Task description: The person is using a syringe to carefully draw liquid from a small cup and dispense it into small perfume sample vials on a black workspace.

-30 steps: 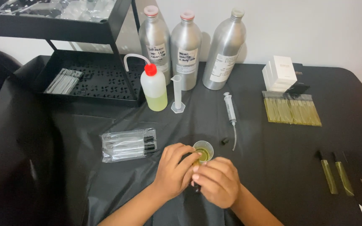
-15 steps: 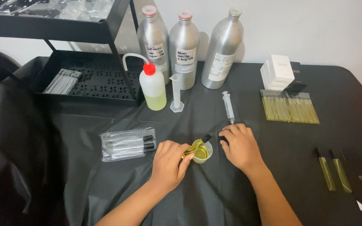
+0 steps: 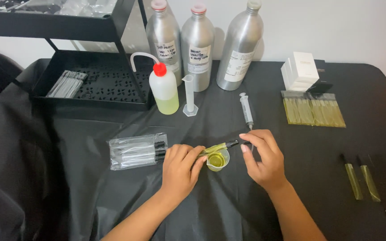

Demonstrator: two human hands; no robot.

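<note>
The left hand [image 3: 182, 167] pinches a thin yellow-filled vial [image 3: 217, 147] lying level above a small plastic cup [image 3: 217, 160]. The right hand [image 3: 264, 156], fingers pinched together, meets the vial's black tip.

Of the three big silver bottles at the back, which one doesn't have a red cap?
The rightmost silver bottle, nearest the white boxes. Its cap is plain silver, while the other two bottles have reddish caps.

My hands flank the cup [image 3: 217, 159]; syringe [image 3: 246, 110] behind it, bottles [image 3: 198, 42] further back, bagged vials [image 3: 137, 151] to my left.
</note>
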